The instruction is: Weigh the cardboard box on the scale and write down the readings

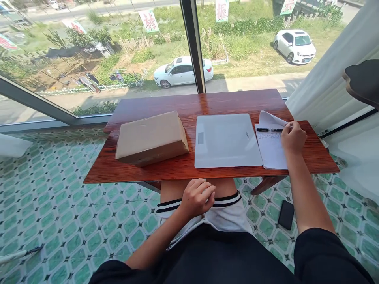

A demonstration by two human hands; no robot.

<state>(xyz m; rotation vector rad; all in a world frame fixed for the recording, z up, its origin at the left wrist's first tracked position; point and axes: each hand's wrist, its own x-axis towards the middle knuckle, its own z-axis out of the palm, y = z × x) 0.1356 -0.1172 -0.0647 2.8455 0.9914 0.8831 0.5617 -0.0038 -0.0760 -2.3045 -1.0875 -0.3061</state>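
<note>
My right hand (293, 137) is at the right side of the table, closed over the edge of an open notebook (274, 152) with handwriting on its page. A black pen (268, 129) lies level across that page, and its right end meets my curled fingertips, which are partly hidden. The notebook's top sheet curls up beside the same fingers. My left hand (199, 196) rests over my lap in front of the table edge, fingers loosely curled, with nothing visible in it. Left of the notebook lies a flat white scale (226, 144) with a small grey display.
A closed cardboard box (151, 138) sits on the left of the reddish wooden table (207, 173). A black phone (286, 215) lies on the green tiled floor at right. Windows rise behind the table, and a white curtain (322, 75) hangs at right.
</note>
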